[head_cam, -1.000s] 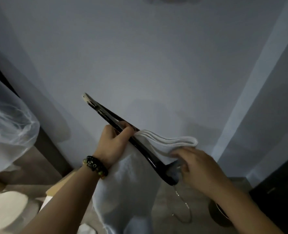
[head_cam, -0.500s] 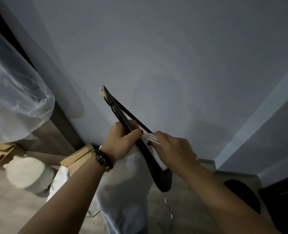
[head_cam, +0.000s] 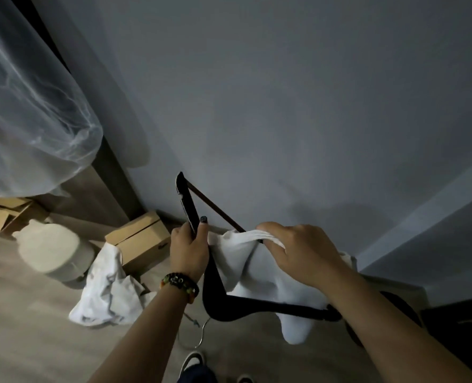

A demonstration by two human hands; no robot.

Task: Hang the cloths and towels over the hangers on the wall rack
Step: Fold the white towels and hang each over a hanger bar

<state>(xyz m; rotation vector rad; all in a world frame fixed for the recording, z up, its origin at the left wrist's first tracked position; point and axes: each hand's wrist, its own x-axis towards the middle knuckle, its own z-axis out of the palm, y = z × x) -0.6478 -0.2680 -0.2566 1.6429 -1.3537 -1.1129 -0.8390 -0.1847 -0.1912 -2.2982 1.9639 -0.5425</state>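
Note:
My left hand [head_cam: 187,252] grips one arm of a black wooden hanger [head_cam: 251,306], which I hold upside down with its metal hook [head_cam: 198,335] pointing at the floor. A white towel [head_cam: 245,269] is draped over the hanger's thin crossbar [head_cam: 215,210] and hangs down inside the frame. My right hand [head_cam: 301,255] pinches the towel's bunched top edge at the bar. More white cloths [head_cam: 107,294] lie crumpled on the floor to the left. No wall rack is in view.
A grey wall fills the upper view. Cardboard boxes [head_cam: 138,241] and a round white stool [head_cam: 55,252] stand on the floor at left. A sheer white curtain [head_cam: 27,111] hangs at the upper left. Dark furniture [head_cam: 461,335] sits at the lower right. My shoes [head_cam: 193,360] show below.
The view has tilted down toward the floor. The hanger has turned so its far arm shows. My right hand has pulled the towel further along the crossbar, and the towel hangs lower.

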